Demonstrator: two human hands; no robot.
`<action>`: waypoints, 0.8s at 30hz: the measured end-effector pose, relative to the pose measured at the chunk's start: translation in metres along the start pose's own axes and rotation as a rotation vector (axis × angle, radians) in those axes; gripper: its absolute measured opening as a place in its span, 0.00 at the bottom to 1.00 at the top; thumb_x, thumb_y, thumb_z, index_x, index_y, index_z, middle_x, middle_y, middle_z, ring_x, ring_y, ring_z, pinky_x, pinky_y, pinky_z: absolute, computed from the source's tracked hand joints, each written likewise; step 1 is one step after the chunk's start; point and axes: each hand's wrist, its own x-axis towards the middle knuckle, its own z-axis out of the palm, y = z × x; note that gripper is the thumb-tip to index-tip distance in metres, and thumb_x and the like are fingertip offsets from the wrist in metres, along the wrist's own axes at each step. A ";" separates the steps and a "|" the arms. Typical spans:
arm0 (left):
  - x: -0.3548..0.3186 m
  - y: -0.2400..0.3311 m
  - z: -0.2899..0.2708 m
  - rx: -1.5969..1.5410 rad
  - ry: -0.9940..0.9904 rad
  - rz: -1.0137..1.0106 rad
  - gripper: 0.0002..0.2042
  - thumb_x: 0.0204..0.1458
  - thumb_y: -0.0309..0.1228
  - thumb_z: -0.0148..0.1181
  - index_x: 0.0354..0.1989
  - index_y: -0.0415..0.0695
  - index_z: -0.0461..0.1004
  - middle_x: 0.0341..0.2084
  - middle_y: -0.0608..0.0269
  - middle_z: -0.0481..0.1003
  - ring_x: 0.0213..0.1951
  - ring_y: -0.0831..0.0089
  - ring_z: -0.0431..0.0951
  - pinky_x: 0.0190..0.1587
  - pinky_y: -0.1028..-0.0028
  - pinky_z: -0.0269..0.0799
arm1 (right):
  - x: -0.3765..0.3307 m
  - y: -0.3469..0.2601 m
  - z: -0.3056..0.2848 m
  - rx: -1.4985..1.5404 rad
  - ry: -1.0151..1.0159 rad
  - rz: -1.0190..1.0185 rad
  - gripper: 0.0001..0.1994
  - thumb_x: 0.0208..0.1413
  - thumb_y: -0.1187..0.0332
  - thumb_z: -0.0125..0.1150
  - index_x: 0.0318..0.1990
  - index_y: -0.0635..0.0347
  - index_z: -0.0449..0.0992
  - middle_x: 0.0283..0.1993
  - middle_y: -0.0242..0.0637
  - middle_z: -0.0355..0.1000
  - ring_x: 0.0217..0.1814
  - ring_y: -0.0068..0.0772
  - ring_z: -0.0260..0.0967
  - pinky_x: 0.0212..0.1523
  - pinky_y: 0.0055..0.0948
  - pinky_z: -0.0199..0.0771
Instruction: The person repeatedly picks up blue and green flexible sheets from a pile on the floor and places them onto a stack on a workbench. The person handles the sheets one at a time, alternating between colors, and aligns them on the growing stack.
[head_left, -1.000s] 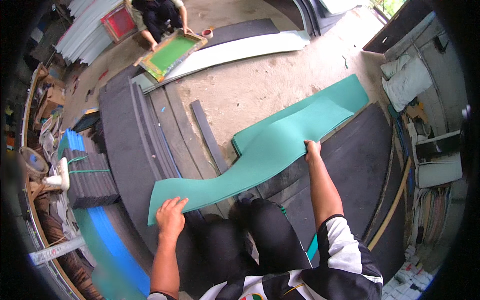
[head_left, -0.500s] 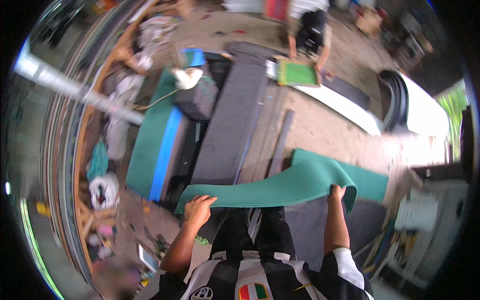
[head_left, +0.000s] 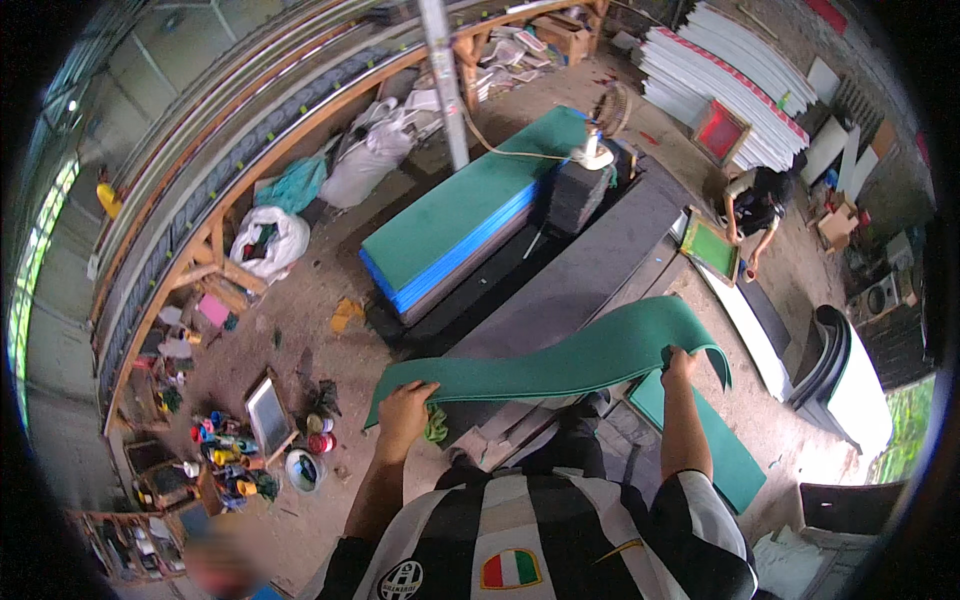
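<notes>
A long green foam-like sheet (head_left: 540, 362) hangs across in front of me, held at both ends, with a wavy bend along it. My left hand (head_left: 404, 410) is closed on its left end, thumb and fingers at the edge. At the other end, my right hand (head_left: 681, 366) grips the near edge, and the sheet curls down beyond it. Below and right of that hand lies another green sheet (head_left: 722, 445). Under the held sheet, long dark grey sheets (head_left: 560, 285) stretch away from me.
Ahead stands a stack of green-topped sheets (head_left: 480, 190) with blue edges. At far right, another person (head_left: 762, 205) crouches, hands by a green framed screen (head_left: 708, 250). Paint pots (head_left: 320, 432) and a leaning frame (head_left: 270, 415) are on the floor at left. A metal post (head_left: 444, 85) rises beyond.
My view has swung left, so the stack and the other person now appear farther right. Both hands still hold the green sheet, which has turned with me away from the green sheet lying below.
</notes>
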 end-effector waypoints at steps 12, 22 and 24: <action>-0.185 -0.190 -0.070 -0.042 0.149 -0.249 0.19 0.53 0.25 0.55 0.51 0.56 0.81 0.49 0.59 0.80 0.49 0.53 0.79 0.49 0.58 0.77 | -0.264 0.018 0.154 -0.024 -0.243 0.009 0.27 0.50 0.84 0.59 0.58 0.50 0.69 0.52 0.32 0.72 0.50 0.36 0.71 0.49 0.38 0.75; -0.235 -0.270 -0.048 -0.120 0.011 -0.453 0.16 0.55 0.26 0.56 0.48 0.57 0.83 0.47 0.64 0.81 0.48 0.57 0.81 0.47 0.59 0.77 | -0.325 0.086 0.240 -0.031 -0.427 -0.020 0.24 0.52 0.83 0.58 0.57 0.53 0.70 0.50 0.34 0.73 0.50 0.38 0.72 0.51 0.42 0.75; -0.228 -0.298 -0.036 -0.127 -0.003 -0.425 0.17 0.55 0.26 0.55 0.49 0.58 0.83 0.48 0.62 0.81 0.47 0.57 0.81 0.47 0.58 0.78 | -0.331 0.099 0.265 -0.061 -0.412 -0.009 0.24 0.51 0.82 0.59 0.57 0.52 0.70 0.50 0.34 0.73 0.50 0.39 0.72 0.51 0.43 0.74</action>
